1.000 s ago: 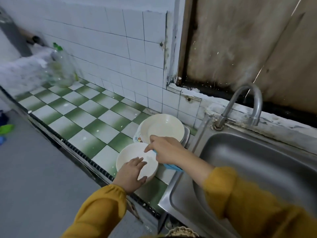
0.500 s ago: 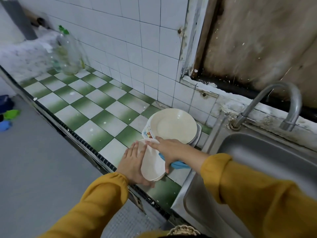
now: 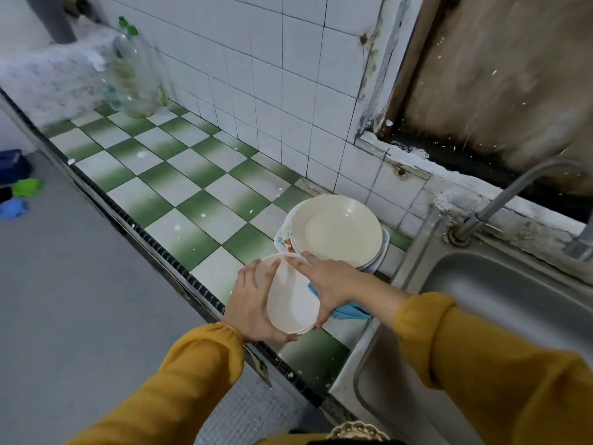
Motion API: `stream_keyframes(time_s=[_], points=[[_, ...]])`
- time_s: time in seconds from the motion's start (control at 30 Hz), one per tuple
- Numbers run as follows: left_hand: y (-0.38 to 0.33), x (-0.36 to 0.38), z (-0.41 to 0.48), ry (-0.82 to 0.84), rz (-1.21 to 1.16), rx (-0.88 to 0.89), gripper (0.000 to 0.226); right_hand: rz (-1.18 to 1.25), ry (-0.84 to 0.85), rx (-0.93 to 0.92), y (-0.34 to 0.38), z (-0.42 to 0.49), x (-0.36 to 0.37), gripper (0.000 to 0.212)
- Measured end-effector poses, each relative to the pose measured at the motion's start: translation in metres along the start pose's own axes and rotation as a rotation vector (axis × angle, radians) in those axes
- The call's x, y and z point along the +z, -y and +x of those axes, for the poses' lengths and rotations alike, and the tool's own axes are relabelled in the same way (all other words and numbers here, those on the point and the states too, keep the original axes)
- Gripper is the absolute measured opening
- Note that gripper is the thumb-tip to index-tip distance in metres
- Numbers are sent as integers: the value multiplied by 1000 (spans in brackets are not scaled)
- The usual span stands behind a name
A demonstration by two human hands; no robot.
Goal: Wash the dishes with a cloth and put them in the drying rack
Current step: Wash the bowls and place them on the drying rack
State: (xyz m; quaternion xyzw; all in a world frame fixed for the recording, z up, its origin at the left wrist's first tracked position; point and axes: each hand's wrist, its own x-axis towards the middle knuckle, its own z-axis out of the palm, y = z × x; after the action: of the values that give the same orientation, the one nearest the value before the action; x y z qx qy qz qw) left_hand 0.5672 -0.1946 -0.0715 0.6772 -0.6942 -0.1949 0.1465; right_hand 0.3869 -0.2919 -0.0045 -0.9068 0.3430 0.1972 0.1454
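Mustard-yellow long sleeves (image 3: 500,364), gathered elastic cuffs; both hands bare, no rings.

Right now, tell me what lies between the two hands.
In the head view, a tilted stack of small white dishes sits between the left hand and the right hand, both touching it.
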Motion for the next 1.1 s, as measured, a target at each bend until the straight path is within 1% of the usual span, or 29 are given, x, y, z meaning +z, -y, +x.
stream_keyframes(time_s=[0.07,0.23,0.43,0.57,0.63,0.7,0.8,0.87,0.93,1.0,1.07,1.1], points=[[-1,1,-1,-46,-19,18,142,14,-7,-9,-4,0,2,141],[-2,-1,-1,-92,-25,56,137,46,-16,-26,-11,-1,7,134],[0,-11,-1,-69,-20,68,135,45,-33,-38,-10,-5,1,126],[-3,-14,-3,-105,-11,106,134,-5,-9,-50,-6,-10,-3,115],[-3,-19,-3,-121,15,104,135,-21,-12,-60,-3,-16,-5,104],[-1,-26,-4,-138,39,96,136,-17,-40,-94,4,-25,-7,86],[0,-38,-6,-154,63,110,134,-25,-80,-143,19,-38,-7,54],[0,-44,-8,-165,76,135,132,-20,-106,-133,30,-46,-5,41],[1,-48,-10,-155,104,158,133,-46,-137,-140,39,-53,-2,32],[2,-52,-12,-122,126,166,136,-100,-173,-192,44,-56,3,30],[2,-56,-15,-95,116,169,135,-125,-264,-245,45,-58,12,37],[1,-58,-17,-76,99,168,133,-131,-360,-267,43,-58,18,41]])
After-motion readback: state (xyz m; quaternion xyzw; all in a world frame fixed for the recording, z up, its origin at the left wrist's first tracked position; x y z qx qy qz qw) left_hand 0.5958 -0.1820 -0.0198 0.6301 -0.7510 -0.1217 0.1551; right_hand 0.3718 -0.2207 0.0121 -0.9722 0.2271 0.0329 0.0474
